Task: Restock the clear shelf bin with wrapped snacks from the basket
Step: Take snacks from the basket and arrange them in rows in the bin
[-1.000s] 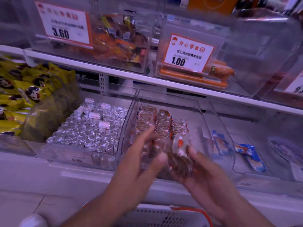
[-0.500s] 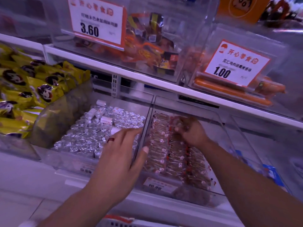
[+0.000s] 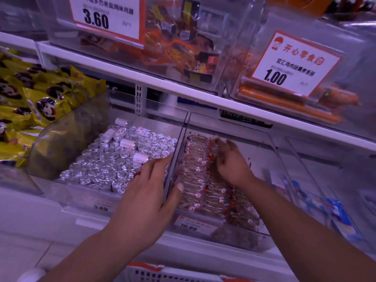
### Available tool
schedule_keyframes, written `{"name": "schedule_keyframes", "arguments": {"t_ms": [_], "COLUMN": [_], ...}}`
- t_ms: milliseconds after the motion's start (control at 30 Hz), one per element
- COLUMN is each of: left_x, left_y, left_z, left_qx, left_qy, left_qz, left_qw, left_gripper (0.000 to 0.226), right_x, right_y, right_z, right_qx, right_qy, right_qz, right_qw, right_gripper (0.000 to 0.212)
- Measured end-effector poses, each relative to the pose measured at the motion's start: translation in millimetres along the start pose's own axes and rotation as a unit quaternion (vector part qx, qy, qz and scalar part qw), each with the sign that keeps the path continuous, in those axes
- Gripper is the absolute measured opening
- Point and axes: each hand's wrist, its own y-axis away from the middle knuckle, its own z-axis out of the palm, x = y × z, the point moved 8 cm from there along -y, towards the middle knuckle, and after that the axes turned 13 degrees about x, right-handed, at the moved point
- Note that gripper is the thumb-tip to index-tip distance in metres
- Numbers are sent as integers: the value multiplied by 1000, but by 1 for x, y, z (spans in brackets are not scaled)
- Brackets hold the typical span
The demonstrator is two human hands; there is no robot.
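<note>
Pretty crowded shelf here: the clear plastic shelf bin [image 3: 270, 147] sits in the middle of the lower shelf with rows of small clear-wrapped brownish snacks [image 3: 200, 186] packed along its left and middle, and right beside it on the left is another clear bin full of little silver foil-wrapped rolls [image 3: 114, 161], the two sharing a thin see-through wall. Further left there's a heap of yellow snack packets with a cartoon face [image 3: 40, 102]. Upper shelf has clear bins too, one with a white and orange price card reading 3.60 [image 3: 105, 17] and one with a card reading 1.00 [image 3: 293, 64] in front of long orange sausages [image 3: 289, 104]. On the right a few blue wrapped packets [image 3: 339, 218] are cut off and blurry, and the small label on the bin front is too smeared to read. Only the rim of the white slotted plastic basket [image 3: 162, 274] peeks in at the bottom edge. The left hand [image 3: 146, 198] is spread with straight fingers over the dividing wall, thumb on the snack side, holding nothing. The right hand [image 3: 232, 161] is reaching deep into the bin, fingers curled down onto the wrapped snacks near the back row; it looks like it's gripping some but the blur makes it hard to be sure.
</note>
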Motion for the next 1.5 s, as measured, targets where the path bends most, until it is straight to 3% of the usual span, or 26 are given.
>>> {"name": "schedule_keyframes", "arguments": {"t_ms": [67, 233, 300, 433, 533, 633, 700, 767, 867, 933, 1000, 1167, 1267, 1367, 1500], "left_x": [1, 0, 0, 1, 1, 2, 2, 1, 0, 0, 0, 1, 1, 0, 1], "left_y": [-1, -3, -2, 0, 0, 1, 1, 1, 1, 0, 0, 1, 1, 1, 1], "left_z": [1, 2, 2, 1, 0, 0, 0, 1, 1, 1, 2, 1, 2, 2, 2], "left_qx": [4, 3, 5, 12, 15, 17, 18, 19, 19, 17, 13, 11, 4, -1, 0], "left_qy": [-10, -18, -17, -14, -8, -14, -21, -23, -21, -22, -26, -30, -29, -34, -40], "left_qz": [7, 4, 5, 13, 15, 24, 26, 24, 24, 24, 21, 18, 15, 8, 4], "left_qw": [1000, 1000, 1000, 1000, 1000, 999, 999, 999, 999, 999, 999, 999, 999, 999, 999], "left_gripper": [56, 61, 61, 59, 58, 57, 58, 58, 59, 58, 60, 58, 59, 63, 63], "right_x": [3, 5, 0, -4, -2, 3, 5, 5, 19, 30, 33, 12, 8, 6, 21], "right_y": [1, -10, -9, -11, -11, -13, -15, -17, -16, -14, -11, -6, -16, -18, -8], "right_z": [11, 5, 9, -3, 2, 19, 22, 11, -22, -29, -22, 14, 16, 10, 12], "right_qx": [-46, 1, -4, 63, 45, -48, -69, -23, 106, 113, 72, -4, -8, -28, -51], "right_qy": [26, 157, 141, 161, 183, 105, 71, 34, -27, -18, -3, -67, -154, -96, 93], "right_qz": [-7, -76, -92, -113, -106, -55, -39, -35, 36, 86, 123, 164, 217, 149, 41], "right_qw": [999, 985, 986, 978, 976, 992, 994, 999, 993, 990, 990, 984, 964, 984, 994], "right_gripper": [78, 83, 79, 61, 61, 67, 68, 72, 84, 94, 99, 82, 72, 49, 70]}}
